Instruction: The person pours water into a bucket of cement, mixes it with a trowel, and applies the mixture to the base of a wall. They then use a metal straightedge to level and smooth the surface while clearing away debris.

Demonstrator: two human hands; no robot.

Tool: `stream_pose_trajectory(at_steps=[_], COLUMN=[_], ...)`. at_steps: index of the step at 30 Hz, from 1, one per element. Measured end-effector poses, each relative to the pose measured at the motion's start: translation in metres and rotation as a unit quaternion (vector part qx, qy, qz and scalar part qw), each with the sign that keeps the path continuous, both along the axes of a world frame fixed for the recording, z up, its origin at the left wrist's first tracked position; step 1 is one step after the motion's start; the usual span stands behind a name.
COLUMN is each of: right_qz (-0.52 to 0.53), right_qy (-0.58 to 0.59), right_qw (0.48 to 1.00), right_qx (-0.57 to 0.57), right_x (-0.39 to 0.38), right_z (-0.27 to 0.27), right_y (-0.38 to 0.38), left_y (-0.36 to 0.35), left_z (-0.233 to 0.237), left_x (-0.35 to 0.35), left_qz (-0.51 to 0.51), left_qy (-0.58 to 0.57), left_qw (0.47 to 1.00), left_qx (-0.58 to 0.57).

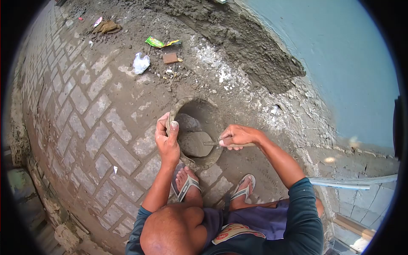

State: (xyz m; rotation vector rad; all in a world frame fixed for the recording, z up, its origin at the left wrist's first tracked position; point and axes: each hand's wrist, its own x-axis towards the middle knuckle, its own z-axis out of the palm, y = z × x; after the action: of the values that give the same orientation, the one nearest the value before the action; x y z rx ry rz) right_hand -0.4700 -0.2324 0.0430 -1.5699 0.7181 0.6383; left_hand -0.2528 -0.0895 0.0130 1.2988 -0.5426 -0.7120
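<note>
A round, mud-coated bucket [210, 103] stands on the ground before my feet, tilted toward me as far as I can judge. My left hand [168, 138] grips its left rim, thumb over the edge and fingers outside. In my right hand [237, 137] is the handle of a trowel, my fingers wrapped round it at the bucket's right side. The trowel's blade [196, 144] lies inside the bucket, coated in grey mortar. Some wet grey mortar [187, 122] shows within the bucket, though its depth is hidden.
Brick paving [100, 140] spreads to the left. A heap of grey mortar [259, 59] lies along the blue wall [331, 55]. Beyond the bucket are a brick piece [170, 58], a white plastic bag [141, 63] and a green wrapper [155, 41]. White strips [340, 183] lie at right.
</note>
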Motion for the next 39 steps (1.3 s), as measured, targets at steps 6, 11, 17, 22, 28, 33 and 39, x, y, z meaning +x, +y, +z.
stream_pose_trajectory(at_steps=[6,11,17,22,28,33,39], right_qz=[-0.026,-0.060,-0.267,-0.431,-0.438,-0.314,-0.410], right_qy=[-0.052,-0.059,-0.170,-0.243,-0.265,-0.069,-0.103], right_qw=[0.996,0.996,0.941,0.864,0.859,0.941,0.899], right_qx=[-0.064,-0.021,0.120,0.092,-0.009,-0.104,-0.118], right_x=[0.006,0.031,0.062,0.045,-0.007,0.017,0.051], right_z=[0.010,0.065,0.071,0.063,0.093,0.021,-0.040], right_y=[0.016,-0.014,-0.119,-0.197,-0.125,-0.129,-0.173], left_y=[0.016,0.032,0.033,0.036,0.038,0.032,0.037], left_z=[-0.026,-0.038,-0.040,-0.045,-0.045,-0.038,-0.041], left_x=[0.035,0.054,0.050,0.053,0.052,0.052,0.056], left_qz=[0.044,0.081,0.099,0.084,0.085,0.079,0.071], left_qy=[0.102,0.212,0.145,0.148,0.147,0.163,0.141], left_qw=[0.994,0.974,0.984,0.985,0.985,0.983,0.987], left_qx=[-0.008,-0.003,0.019,0.020,0.020,-0.001,0.017])
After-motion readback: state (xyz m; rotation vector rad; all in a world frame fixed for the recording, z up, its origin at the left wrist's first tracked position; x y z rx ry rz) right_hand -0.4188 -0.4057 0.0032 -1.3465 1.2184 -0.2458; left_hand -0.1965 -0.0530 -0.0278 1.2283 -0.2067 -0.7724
